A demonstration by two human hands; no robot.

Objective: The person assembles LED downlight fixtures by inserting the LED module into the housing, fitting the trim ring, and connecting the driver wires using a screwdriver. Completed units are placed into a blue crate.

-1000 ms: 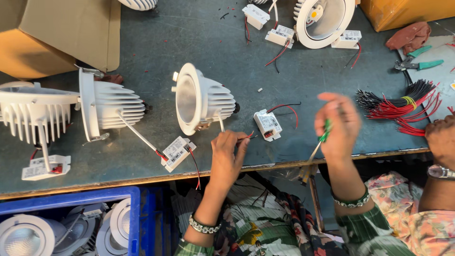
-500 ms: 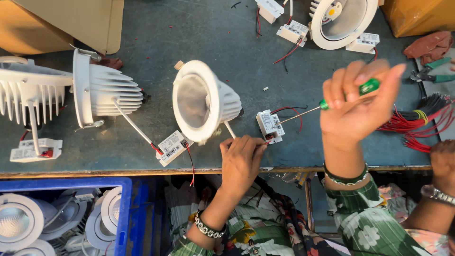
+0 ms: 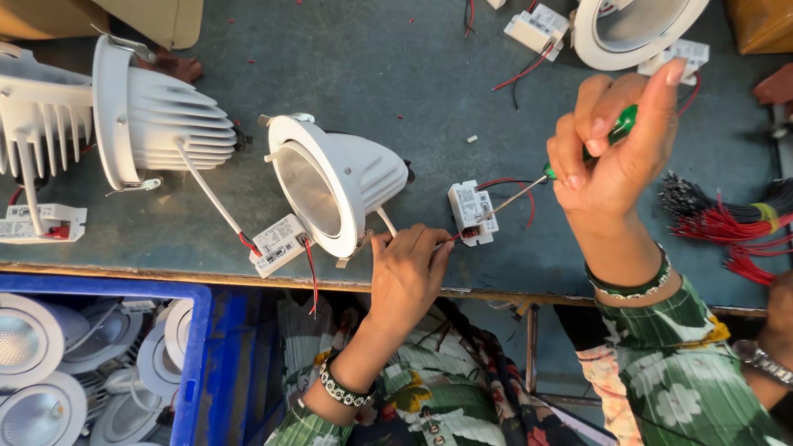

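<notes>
screwdriver (image 3: 578,157) tip on small white driver box (image 3: 472,212), centre of frame on worktop (image 3: 396,91). right hand (image 3: 615,153) wrapped tight round green handle; left hand (image 3: 409,268) pinching red wire (image 3: 505,183) into terminal. risk: tip slips, box skids, wire pulls out.

The right hand (image 3: 615,140) hides most of the screwdriver's green handle (image 3: 621,125).

A slim metal-shafted screwdriver with a green handle (image 3: 578,157) slants down-left, its tip at a small white rectangular plastic driver box (image 3: 472,212) lying flat near the bench's front edge, thin red and black wires (image 3: 510,183) looping from its side.
</notes>
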